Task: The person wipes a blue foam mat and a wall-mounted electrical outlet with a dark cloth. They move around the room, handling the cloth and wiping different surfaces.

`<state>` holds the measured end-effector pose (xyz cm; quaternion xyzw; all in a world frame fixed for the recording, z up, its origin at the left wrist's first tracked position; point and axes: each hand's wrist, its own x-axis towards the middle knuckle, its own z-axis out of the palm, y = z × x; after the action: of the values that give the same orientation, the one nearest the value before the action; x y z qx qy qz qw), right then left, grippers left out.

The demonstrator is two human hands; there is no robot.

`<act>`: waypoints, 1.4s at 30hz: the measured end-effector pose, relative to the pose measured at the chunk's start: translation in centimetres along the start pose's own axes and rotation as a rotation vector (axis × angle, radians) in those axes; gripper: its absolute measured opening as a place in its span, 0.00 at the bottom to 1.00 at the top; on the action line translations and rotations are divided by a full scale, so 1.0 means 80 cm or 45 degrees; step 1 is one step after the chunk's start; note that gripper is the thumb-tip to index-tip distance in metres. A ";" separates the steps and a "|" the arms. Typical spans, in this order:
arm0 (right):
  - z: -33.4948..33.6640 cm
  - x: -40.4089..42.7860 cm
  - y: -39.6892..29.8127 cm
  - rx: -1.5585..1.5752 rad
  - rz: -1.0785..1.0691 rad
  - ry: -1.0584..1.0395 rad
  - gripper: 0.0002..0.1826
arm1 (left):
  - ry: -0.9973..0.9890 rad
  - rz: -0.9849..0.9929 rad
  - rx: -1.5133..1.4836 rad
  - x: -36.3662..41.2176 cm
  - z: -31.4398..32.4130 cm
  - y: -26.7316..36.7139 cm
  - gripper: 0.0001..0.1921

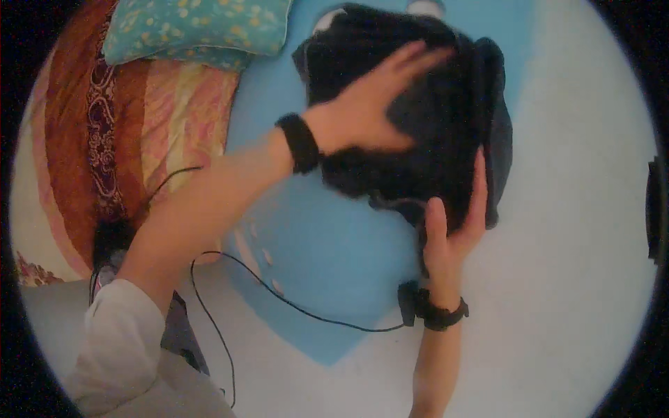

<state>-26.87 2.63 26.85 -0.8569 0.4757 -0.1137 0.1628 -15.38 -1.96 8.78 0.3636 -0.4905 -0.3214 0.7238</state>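
Note:
A bundle of black cloth, perhaps a garment (434, 104), lies folded and rumpled in front of me. My left hand (366, 112) reaches over its left part, palm down with fingers and thumb spread on the fabric; the fingertips are blurred. At the lower right edge of the cloth is my right hand (460, 224), its thumb and fingers apart along the edge, with dark fabric between them. Whether it pinches any cloth does not show clearly. Each wrist wears a black band, and a dark cable runs from a small black device (406, 303) beside the right wrist.
A light blue sheet or mat (313, 251) lies under the cloth on a pale surface (569, 209). To the left are a striped, patterned bedcover (183, 115) and teal floral pillows (198, 26). The thin black cable (313, 315) loops below my left forearm. A white round object (426, 8) shows behind the cloth.

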 end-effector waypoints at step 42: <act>-0.006 -0.009 0.009 -0.513 0.090 -0.003 0.36 | 0.291 0.068 0.572 0.131 0.040 0.011 0.22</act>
<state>-27.94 2.78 26.98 -0.8550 0.5184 -0.0095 -0.0077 -15.04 -10.79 15.33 0.5362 -0.4740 -0.1421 0.6839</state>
